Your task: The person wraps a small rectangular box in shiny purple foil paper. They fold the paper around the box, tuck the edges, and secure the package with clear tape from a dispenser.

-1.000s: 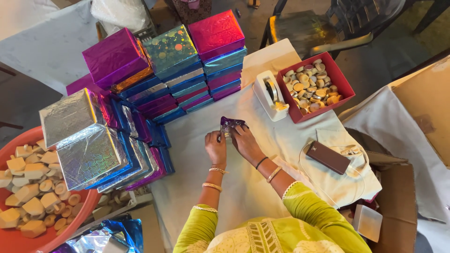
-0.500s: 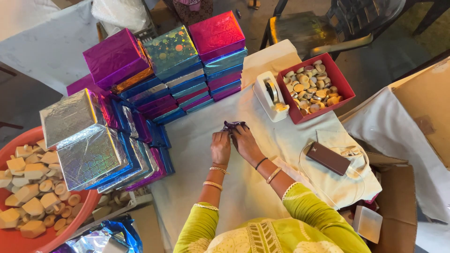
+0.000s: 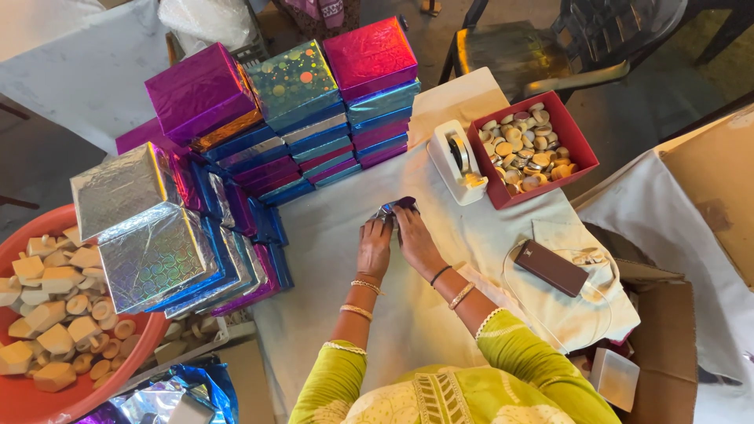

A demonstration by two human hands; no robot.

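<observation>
Small foil packet: a small shiny purple-and-silver packet (image 3: 397, 209) sits on the white tablecloth (image 3: 408, 314) near the middle of the table, pinched between both hands.
Left hand: the left hand (image 3: 375, 247) lies palm down, fingers closed on the near left side of the packet.
Right hand: the right hand (image 3: 415, 242) lies just beside the left one, touching it, fingers folded over the right side of the packet.
Wrists: bangles and a dark band ring both wrists; the sleeves are yellow-green.
Open room: bare cloth lies before the hands and toward the person's body; it is the widest free patch on the table.
Left edge: leaning foil boxes (image 3: 157, 251) in silver, blue and purple crowd the table's left edge, well apart from the hands.
Far edge: stacked flat boxes (image 3: 314, 141) in magenta, teal and blue foil stand in columns beyond the hands, their tops crinkled and glossy.
Tape holder: a white tape dispenser (image 3: 455, 161) stands up and to the right of the packet, near it but not touching.
Red tray: a square red tray (image 3: 577, 149) just beside the dispenser holds small round tan discs.
Right side: a dark brown flat rectangular case (image 3: 551, 268) with a thin white cable rests on the cloth near the right edge.
Orange tub: a round orange tub (image 3: 31, 392) at lower left, off the table, holds pale blocky pieces.
Cardboard box: an open carton (image 3: 667, 345) stands at the table's near right corner.
</observation>
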